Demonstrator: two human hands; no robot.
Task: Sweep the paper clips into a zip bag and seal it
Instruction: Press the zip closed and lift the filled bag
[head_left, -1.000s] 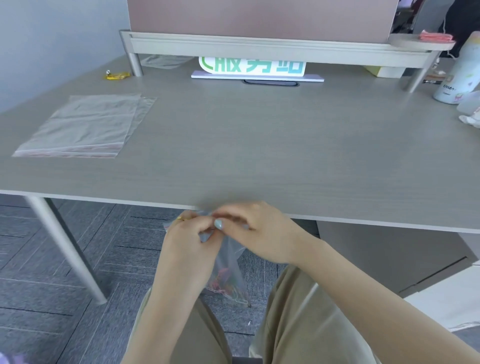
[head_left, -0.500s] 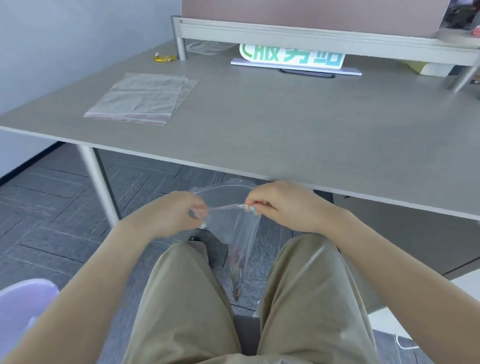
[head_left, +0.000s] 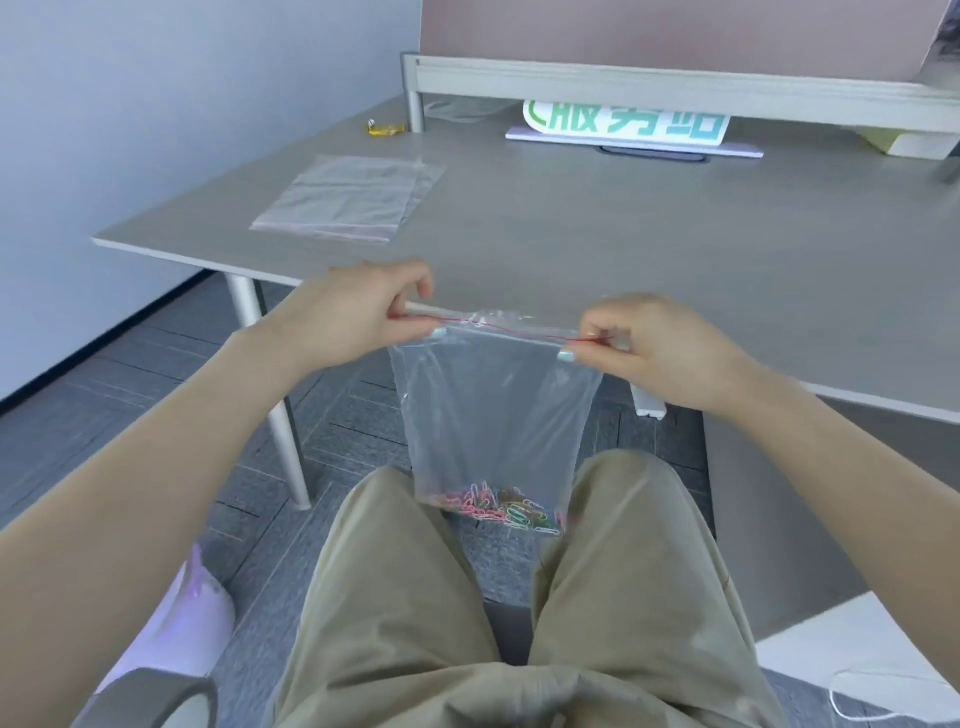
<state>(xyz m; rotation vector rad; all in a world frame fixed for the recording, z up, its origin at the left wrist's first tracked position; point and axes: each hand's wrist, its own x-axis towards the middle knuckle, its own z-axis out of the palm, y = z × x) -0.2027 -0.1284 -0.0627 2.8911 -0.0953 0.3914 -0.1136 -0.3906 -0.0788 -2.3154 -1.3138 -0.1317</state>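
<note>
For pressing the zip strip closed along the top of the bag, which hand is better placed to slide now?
Probably the left hand. Its fingers pinch beside the bunched stretch of the zip bag strip, while the right hand anchors the far corner. The paper clips hang at the bottom.

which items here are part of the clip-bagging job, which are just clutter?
In the job:
- zip bag, hanging, held by its top strip
- paper clips, heaped in its bottom
- left hand and right hand, each pinching a top corner

Lying about:
- spare clear bags on the table
- green-lettered sign
- small yellow item
</note>
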